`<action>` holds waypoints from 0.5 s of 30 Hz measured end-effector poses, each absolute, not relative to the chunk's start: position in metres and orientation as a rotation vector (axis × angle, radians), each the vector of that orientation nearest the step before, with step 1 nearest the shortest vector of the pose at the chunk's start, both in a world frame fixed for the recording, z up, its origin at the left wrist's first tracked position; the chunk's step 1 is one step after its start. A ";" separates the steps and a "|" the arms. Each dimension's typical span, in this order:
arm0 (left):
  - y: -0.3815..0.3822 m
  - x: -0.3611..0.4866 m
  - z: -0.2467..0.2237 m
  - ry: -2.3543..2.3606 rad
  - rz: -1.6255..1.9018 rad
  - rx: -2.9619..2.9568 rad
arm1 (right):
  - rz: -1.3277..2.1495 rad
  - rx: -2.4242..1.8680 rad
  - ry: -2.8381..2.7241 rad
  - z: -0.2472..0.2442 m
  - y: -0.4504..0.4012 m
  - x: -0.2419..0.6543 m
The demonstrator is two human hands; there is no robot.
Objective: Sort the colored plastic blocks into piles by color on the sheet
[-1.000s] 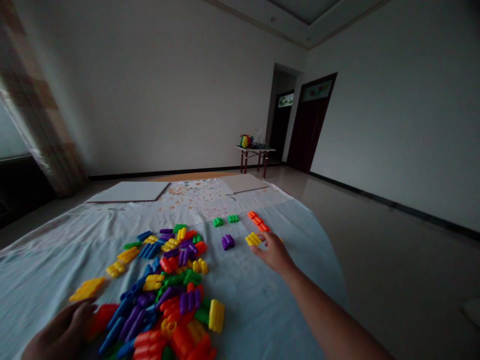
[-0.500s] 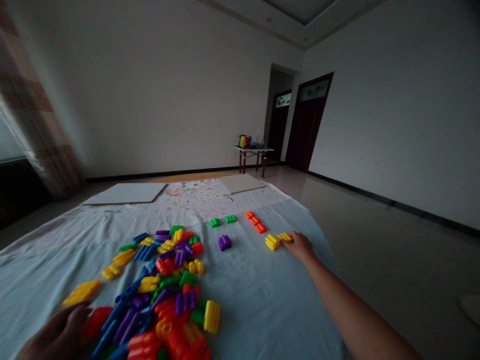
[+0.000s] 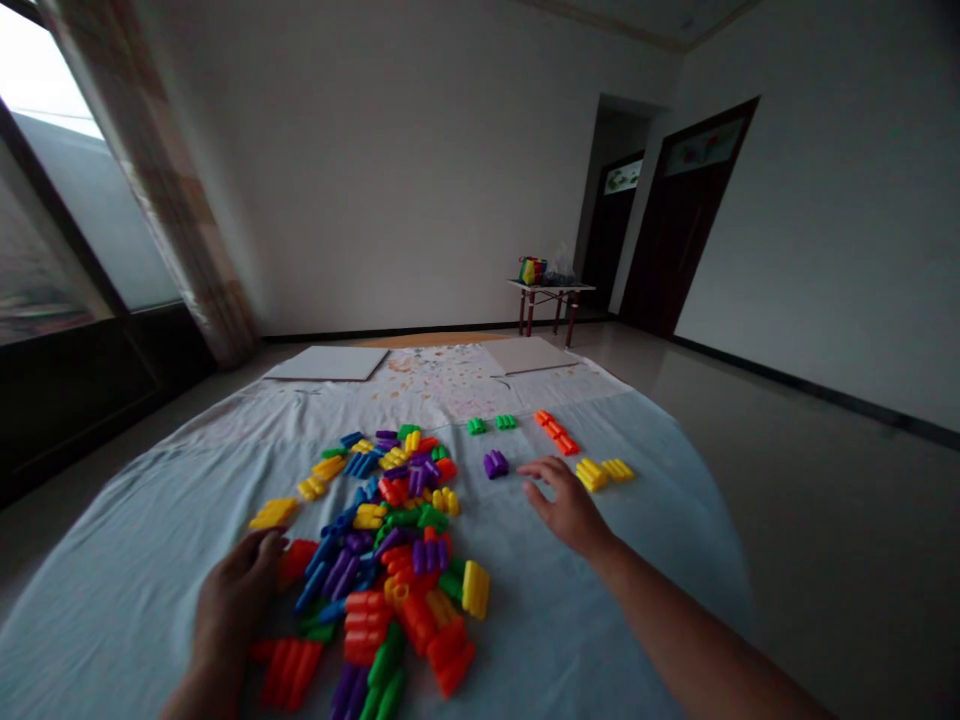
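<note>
My left hand [image 3: 240,590] rests on the cloth at the left side of the pile, its fingers bent together. They are against a red block [image 3: 298,562] and partly cover it; whether anything is held inside them is hidden. A yellow block [image 3: 273,513] lies just beyond those fingertips. My right hand [image 3: 568,508] hovers over the cloth, fingers stretched and apart with nothing between them. Just left of its fingertips lies a purple block [image 3: 496,464]. To its right sit two yellow blocks [image 3: 604,471] side by side.
Plastic blocks [image 3: 431,555] in several colours form a loose pile on the cloth-covered table [image 3: 555,620]. Farther back lie two green blocks [image 3: 491,424] and a red row [image 3: 556,432]. Two flat boards [image 3: 328,363] rest at the far end. A small table [image 3: 551,288] stands behind.
My right hand has left the yellow blocks, moved left toward the purple block, and its fingers have opened. The yellow blocks stay behind. The camera view has shifted left and down.
</note>
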State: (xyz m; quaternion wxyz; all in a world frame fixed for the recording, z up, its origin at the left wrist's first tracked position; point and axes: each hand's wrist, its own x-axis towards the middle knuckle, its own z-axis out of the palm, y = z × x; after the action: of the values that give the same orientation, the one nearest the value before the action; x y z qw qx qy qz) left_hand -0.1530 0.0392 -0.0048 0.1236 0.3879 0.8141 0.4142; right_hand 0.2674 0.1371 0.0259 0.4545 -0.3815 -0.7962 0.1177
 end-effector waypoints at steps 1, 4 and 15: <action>0.039 -0.150 -0.002 2.365 1.207 1.110 | 0.361 -0.903 -2.021 0.025 0.132 0.252; 0.038 -0.144 0.003 2.391 1.211 1.087 | 0.505 -0.874 -2.117 0.019 0.126 0.217; 0.038 -0.148 -0.001 2.358 1.250 1.125 | 0.673 -1.029 -2.103 0.003 0.142 0.161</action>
State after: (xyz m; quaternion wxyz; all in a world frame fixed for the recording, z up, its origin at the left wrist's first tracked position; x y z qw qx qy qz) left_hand -0.1480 0.0381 -0.0013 0.1223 0.3857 0.8080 0.4283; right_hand 0.1613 0.1425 0.0027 0.3453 -0.3965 -0.8101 0.2594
